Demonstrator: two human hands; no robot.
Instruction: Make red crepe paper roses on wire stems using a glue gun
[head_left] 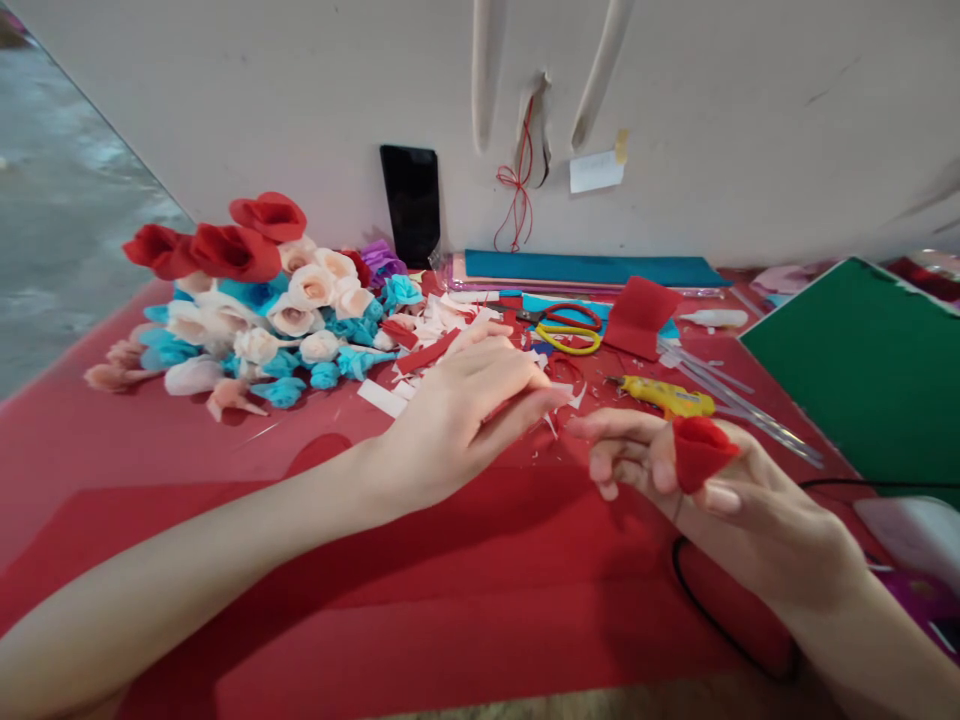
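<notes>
My right hand (750,500) pinches a small rolled red paper flower bud (701,452) between thumb and finger, its narrow end pointing down. My left hand (472,400) is held out over the paper scraps (439,325), fingers stretched and apart, with no object visible in it. Its fingertips come near those of my right hand. Just beyond the right hand lies a yellow glue gun (667,396). Scissors (566,328) with red and yellow handles rest farther back, beside a folded piece of red paper (640,318). Beneath both arms spreads a large red sheet (420,600).
At the left is a heap of red, cream and blue paper flowers (311,287). A phone (412,205) leans against the wall. Clear glue sticks (757,410) and a green board (870,370) are on the right, with a black cable (720,610) looping near my right wrist.
</notes>
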